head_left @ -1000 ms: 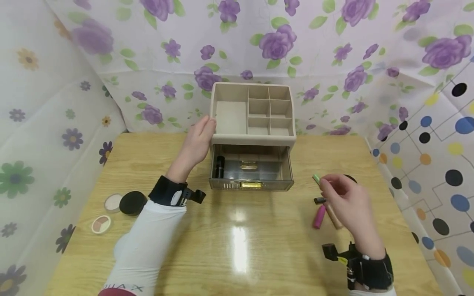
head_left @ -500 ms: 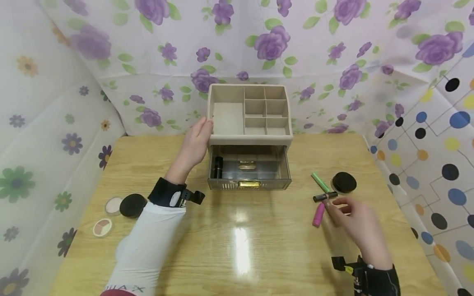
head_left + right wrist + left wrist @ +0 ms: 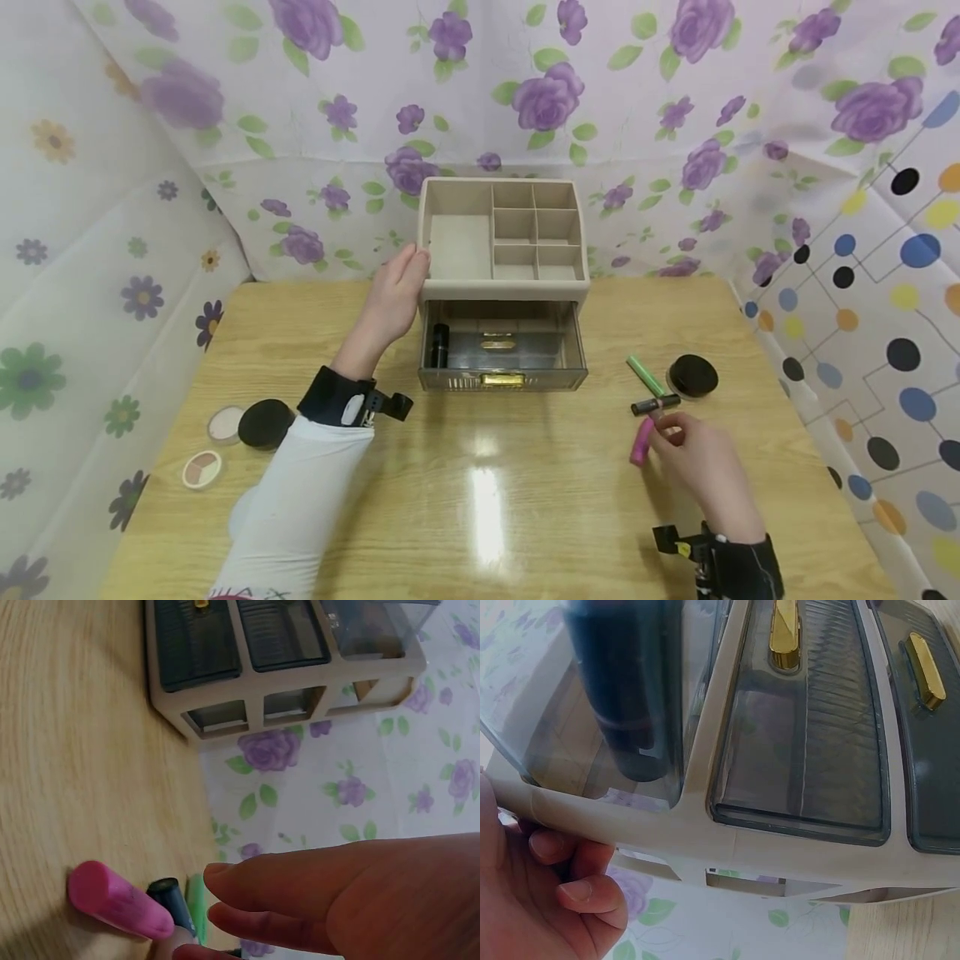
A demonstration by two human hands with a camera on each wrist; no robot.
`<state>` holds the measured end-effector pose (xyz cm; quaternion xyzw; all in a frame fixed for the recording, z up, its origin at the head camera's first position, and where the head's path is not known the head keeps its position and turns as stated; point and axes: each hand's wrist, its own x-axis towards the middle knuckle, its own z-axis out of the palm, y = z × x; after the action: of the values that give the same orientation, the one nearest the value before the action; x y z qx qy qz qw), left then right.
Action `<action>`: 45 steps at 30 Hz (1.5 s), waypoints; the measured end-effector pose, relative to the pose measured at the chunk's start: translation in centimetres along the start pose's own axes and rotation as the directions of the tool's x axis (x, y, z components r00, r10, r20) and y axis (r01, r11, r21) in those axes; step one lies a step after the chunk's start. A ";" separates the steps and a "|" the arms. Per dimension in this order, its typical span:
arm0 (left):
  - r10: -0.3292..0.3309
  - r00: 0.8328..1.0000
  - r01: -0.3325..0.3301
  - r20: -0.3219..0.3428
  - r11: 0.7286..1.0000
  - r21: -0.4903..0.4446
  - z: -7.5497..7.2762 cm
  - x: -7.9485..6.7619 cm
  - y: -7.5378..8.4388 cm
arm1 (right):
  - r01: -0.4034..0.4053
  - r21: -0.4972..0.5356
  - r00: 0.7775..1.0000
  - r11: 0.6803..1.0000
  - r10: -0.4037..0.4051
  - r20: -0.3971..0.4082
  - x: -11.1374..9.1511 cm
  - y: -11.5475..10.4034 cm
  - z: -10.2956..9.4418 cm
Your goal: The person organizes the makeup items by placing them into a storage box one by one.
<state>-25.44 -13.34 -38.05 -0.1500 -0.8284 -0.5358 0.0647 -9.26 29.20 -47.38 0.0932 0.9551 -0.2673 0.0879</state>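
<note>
Right of the organizer: right hand just beside the pink tube; cannot tell if it holds anything;
Pink tube: best pinched mid-length, clear of the black tube;
Organizer's left edge: left hand clamped on, steadying.

1 organizer with 3 drawers and 7 top compartments stands at the table's 12 o'clock; 1 pink tube, 1 green tube, 1 black tube and 1 black case at 3; 3 round cosmetics at 9.
</note>
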 end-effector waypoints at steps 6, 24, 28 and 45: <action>-0.004 1.000 0.004 0.023 1.000 -0.019 0.2 0.2 0.3 | -0.029 -0.012 0.999 1.000 0.029 0.017 -0.1 -0.7 0.6; 0.011 0.999 -0.010 0.031 0.999 -0.038 0.8 1.0 0.6 | -0.095 0.023 0.996 0.995 0.095 -0.002 1.0 -0.3 2.5; 0.003 0.999 -0.002 0.037 0.999 -0.033 0.7 1.0 0.4 | -0.096 0.015 0.995 0.995 0.096 -0.001 1.0 -0.3 2.7; -0.039 0.999 0.041 0.037 0.999 -0.033 -0.3 -0.2 0.1 | -0.039 0.045 0.999 0.998 0.039 0.006 0.6 -0.6 3.6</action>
<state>-25.24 -13.62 -37.92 -0.1443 -0.8230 -0.5482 0.0361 -9.49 26.87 -50.28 0.1131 0.9466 -0.2870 0.0932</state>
